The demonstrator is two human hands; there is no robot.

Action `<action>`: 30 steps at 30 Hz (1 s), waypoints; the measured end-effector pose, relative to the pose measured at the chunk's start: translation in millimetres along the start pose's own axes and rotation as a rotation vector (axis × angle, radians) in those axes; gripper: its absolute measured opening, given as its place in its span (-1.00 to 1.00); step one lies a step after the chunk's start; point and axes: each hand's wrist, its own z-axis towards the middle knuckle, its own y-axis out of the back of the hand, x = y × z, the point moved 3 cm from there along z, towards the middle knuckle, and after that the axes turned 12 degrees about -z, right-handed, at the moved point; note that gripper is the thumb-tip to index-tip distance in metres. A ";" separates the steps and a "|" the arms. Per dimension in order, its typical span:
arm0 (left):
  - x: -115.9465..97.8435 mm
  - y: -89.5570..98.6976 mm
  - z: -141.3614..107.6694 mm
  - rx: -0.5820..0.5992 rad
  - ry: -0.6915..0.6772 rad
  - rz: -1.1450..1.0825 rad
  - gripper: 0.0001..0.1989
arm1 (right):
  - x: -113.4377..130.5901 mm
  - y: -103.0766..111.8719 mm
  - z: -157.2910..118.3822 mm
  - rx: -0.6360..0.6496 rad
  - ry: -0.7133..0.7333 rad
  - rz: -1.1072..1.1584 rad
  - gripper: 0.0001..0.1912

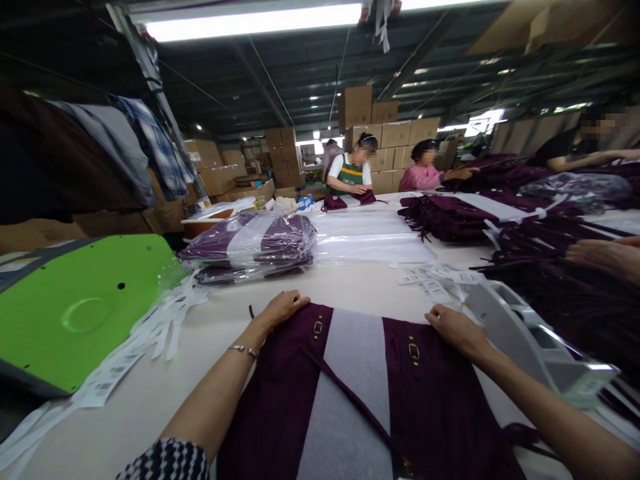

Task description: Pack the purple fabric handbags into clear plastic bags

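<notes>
White tabletop (360,287) under strip lights (255,23) bears purple cloth (425,400), left fingers (296,302) and right fingers (438,319) gripping its far corners.

The garment (440,407) is matt cloth with shiny metal buckles (413,351), the bags (250,240) glossy clear plastic.

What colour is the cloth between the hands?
The cloth is dark purple around a pale grey strip, clearest in the head view.

Brown cartons (395,135), perhaps a plaid shirt (153,143)
</notes>
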 end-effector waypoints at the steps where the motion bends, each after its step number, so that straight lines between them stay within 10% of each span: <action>1: -0.8 4.6 1.2 0.019 0.010 -0.016 -0.47 | -1.3 0.1 5.7 0.060 0.037 0.031 -0.66; 12: -21.4 46.4 -20.0 -0.061 0.161 -0.107 -0.37 | 11.5 25.5 -10.1 0.180 0.318 0.379 -0.62; 20: -48.6 97.9 -80.1 -0.434 0.027 0.068 -0.48 | 29.3 55.7 -48.1 -0.339 0.030 0.444 -0.59; 30: 42.9 -0.3 -19.1 -0.298 0.273 0.317 -0.66 | 58.9 1.1 -28.4 -0.359 0.077 -0.124 -0.72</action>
